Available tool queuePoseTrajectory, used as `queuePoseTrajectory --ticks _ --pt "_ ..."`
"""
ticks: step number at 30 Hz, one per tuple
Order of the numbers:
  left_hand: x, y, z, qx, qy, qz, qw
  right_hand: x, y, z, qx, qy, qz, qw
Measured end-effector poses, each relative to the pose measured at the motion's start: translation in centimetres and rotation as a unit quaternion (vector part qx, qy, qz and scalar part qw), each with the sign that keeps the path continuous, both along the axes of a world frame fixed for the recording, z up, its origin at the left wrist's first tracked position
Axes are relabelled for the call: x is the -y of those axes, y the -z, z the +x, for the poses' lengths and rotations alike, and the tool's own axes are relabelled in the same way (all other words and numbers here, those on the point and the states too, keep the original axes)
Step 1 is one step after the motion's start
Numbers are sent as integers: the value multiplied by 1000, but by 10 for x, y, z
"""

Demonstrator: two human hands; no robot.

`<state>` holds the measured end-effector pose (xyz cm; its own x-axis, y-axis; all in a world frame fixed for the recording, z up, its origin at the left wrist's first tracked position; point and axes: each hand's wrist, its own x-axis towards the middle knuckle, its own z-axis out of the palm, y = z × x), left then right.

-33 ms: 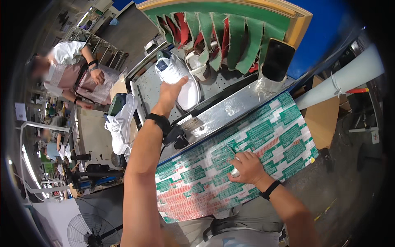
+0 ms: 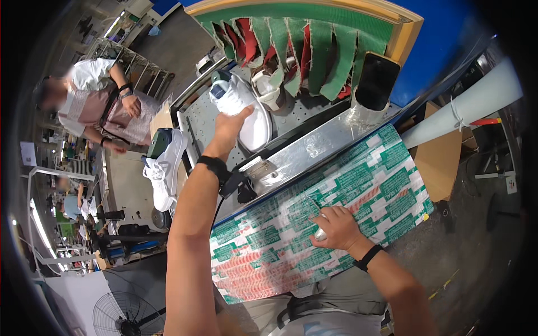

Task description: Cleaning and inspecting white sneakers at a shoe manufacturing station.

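My left hand (image 2: 228, 127) is closed on a white sneaker (image 2: 256, 130) with a dark blue and green lining, over a grey perforated metal bed. In my right hand (image 2: 337, 227) is a small slim tool with a pale, rounded end (image 2: 320, 234); its thin tip points away from me, and its kind I cannot make out. That hand rests over a board (image 2: 269, 252) covered in green, white and red printed tape. A second white sneaker (image 2: 162, 171) stands to the left of my left forearm. Beyond the held shoe, another pale shoe (image 2: 268, 92) is partly behind green strips.
Green and red fabric strips (image 2: 319, 61) hang from a yellow-framed opening at the far side. A dark phone (image 2: 378, 81) leans at its right end, near a large white roll (image 2: 471, 106). A co-worker (image 2: 101, 103) stands at far left; a fan (image 2: 126, 316) is at lower left.
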<state>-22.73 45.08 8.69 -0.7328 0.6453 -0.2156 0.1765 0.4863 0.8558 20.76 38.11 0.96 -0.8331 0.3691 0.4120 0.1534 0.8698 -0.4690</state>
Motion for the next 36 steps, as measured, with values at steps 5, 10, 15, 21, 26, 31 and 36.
queuePoseTrajectory --ticks 5,10,15,21,26,31,36 --pt "52 -69 -15 115 14 21 993 1 5 7 9 2 -13 1000" --pt "175 -127 17 156 9 90 984 2 3 8 -2 -2 -25 1000" --pt "319 -123 157 2 -91 110 990 -2 -1 6 4 1 -32 999" --pt "408 9 307 -187 -180 -16 966 0 0 -6 -21 -3 8 1000" --pt "424 33 330 -36 -171 79 981 17 6 1 -2 24 -7 1000" --pt "464 2 292 127 -284 258 915 108 -41 35 41 -21 -258 965" --pt "492 7 244 325 -380 396 770 200 -102 18 35 -245 -139 959"
